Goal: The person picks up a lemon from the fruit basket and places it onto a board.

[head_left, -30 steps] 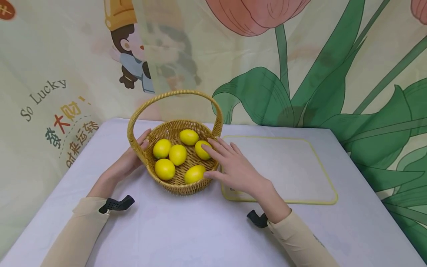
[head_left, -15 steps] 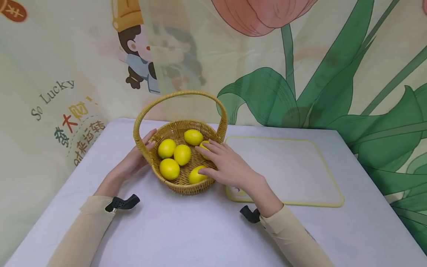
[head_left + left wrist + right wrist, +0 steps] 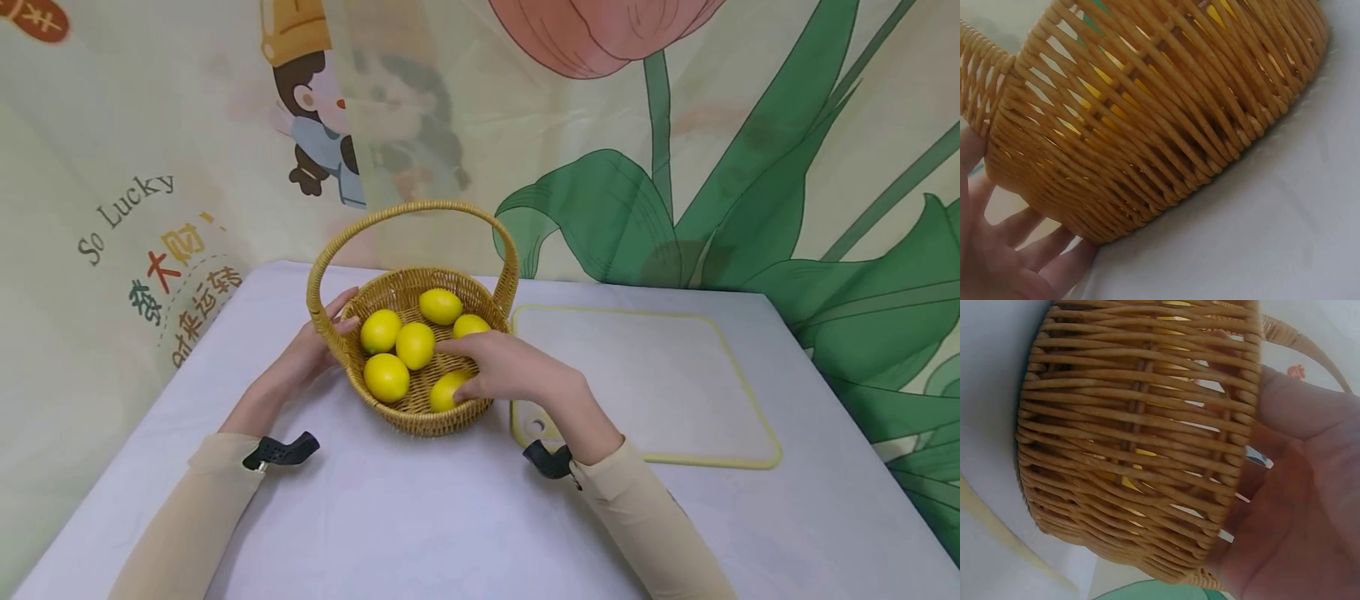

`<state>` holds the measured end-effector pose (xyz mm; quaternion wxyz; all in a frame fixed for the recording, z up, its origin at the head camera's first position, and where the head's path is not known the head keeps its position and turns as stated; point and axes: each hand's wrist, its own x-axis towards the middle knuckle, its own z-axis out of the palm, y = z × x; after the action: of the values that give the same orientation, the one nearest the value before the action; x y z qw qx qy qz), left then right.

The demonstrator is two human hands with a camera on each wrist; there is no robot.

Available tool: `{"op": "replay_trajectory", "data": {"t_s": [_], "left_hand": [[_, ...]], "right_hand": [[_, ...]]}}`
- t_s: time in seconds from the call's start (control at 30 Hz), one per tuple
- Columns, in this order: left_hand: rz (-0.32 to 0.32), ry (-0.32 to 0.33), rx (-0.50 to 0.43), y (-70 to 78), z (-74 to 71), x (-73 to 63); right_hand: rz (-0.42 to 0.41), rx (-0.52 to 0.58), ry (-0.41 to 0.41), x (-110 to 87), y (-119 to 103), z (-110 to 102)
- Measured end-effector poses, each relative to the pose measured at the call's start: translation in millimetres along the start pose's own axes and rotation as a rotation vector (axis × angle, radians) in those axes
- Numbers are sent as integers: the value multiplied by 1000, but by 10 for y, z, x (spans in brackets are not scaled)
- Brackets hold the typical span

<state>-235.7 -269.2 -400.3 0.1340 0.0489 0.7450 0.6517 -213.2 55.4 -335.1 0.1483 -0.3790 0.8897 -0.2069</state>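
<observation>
A round wicker basket (image 3: 431,423) with a tall arched handle (image 3: 420,207) stands on the white-covered table and holds several yellow lemons. My left hand (image 3: 303,354) rests against its left outer side near the handle's foot; in the left wrist view its fingers (image 3: 1025,228) lie spread along the woven wall. Over the right rim reaches my right hand (image 3: 517,367). Its index finger points toward the middle lemon (image 3: 415,346), and its thumb is right at the front lemon (image 3: 448,390). The other right fingers are hidden. Another lemon (image 3: 470,325) shows partly behind that hand.
To the right of the basket lies a white cutting board (image 3: 645,383) with a yellow-green edge, partly under the right forearm. Behind the table hangs a printed cloth (image 3: 600,208) with tulips and lettering. White cloth (image 3: 405,525) covers the table.
My right hand has moved left and down into the basket, its fingers bending from an outstretched pose. The left hand keeps its place on the basket. The head view has shifted slightly.
</observation>
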Motion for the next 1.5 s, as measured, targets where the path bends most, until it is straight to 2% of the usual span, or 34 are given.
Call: {"op": "replay_trajectory", "data": {"t_s": [0.17,0.37,0.6,0.73,1.2,1.5], "left_hand": [[-2,38,-3,3,2,28],[2,45,2,-2,14,25],[24,-1,22,-16,28,-5],[30,-5,39,-29,31,-8],[40,13,64,-42,44,-17],[49,9,85,-53,37,-17]], "right_hand": [[33,3,-36,48,19,12],[66,-23,-61,85,15,40],[96,-79,-132,155,-25,66],[95,-85,-147,190,-22,89],[7,-57,-95,243,71,128],[-28,-24,-29,234,108,122]]}}
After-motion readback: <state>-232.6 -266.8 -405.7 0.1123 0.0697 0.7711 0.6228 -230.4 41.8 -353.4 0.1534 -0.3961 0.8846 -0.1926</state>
